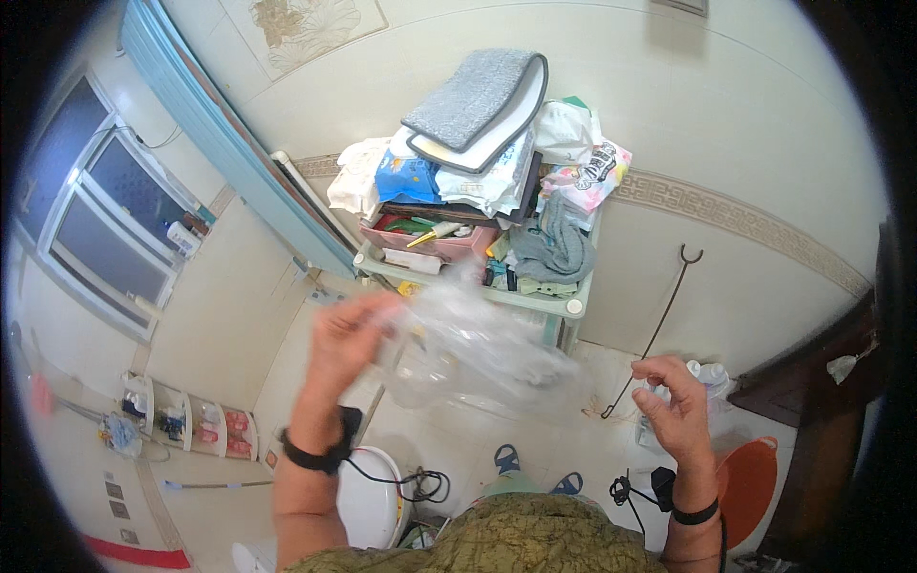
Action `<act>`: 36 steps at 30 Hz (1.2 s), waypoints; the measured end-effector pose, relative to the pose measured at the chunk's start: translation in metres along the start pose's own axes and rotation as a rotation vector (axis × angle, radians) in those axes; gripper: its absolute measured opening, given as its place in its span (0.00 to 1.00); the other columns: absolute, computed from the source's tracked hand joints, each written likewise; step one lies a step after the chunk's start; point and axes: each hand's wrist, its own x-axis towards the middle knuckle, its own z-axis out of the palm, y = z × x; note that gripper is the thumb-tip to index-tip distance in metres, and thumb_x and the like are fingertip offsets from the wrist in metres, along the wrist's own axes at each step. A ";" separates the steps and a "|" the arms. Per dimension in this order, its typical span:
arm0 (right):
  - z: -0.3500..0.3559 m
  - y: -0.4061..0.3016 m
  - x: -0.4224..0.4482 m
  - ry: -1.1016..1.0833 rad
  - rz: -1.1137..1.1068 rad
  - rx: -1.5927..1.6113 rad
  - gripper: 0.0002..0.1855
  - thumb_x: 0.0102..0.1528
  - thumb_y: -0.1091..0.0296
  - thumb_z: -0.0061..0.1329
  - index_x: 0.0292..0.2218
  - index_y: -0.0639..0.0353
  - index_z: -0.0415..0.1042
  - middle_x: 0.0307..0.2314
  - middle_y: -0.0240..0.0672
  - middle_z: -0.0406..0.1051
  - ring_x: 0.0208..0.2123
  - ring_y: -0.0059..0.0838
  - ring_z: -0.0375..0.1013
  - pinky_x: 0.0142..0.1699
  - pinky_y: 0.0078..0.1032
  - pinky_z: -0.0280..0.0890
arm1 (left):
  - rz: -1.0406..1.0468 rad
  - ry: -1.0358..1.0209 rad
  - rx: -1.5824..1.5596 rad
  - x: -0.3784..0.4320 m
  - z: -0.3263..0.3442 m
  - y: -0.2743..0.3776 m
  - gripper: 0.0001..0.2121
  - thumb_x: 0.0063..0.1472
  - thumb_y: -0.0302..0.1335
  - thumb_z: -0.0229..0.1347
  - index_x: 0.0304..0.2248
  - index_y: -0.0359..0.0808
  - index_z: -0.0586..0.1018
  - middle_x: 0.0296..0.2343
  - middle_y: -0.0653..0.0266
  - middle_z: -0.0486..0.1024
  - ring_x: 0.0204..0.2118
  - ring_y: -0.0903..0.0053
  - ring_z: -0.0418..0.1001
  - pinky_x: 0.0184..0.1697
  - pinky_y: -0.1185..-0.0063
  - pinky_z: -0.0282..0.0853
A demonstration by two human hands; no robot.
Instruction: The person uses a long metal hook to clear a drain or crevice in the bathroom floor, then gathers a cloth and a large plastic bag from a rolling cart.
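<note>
A clear plastic bag (487,351) hangs in the air before me, blurred by motion. My left hand (351,340) pinches one upper corner of it. To the right, my right hand (670,401) is raised with thumb and fingers apart, holding nothing, and a gap separates it from the bag. Behind the bag stands a pale green plastic rack (573,306), partly hidden by it. On its top tier a pink box (458,246) holds small items. A grey-green cloth (555,247) lies beside that box.
Soft packs, including a blue one (407,175), and a folded grey mat (476,100) are piled on the rack. A metal rod with a forked end (663,315) leans on the wall. An orange-red basin (749,490) and white bottles (713,374) stand right; a white lidded bin (369,494) stands lower left.
</note>
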 end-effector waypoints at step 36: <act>0.039 0.051 -0.040 -0.108 0.715 0.179 0.12 0.50 0.73 0.49 0.36 0.70 0.71 0.23 0.35 0.72 0.27 0.20 0.70 0.32 0.19 0.65 | 0.178 -0.057 0.238 0.390 -0.019 -0.020 0.23 0.54 0.31 0.50 0.48 0.29 0.67 0.45 0.53 0.68 0.44 0.70 0.67 0.50 0.77 0.59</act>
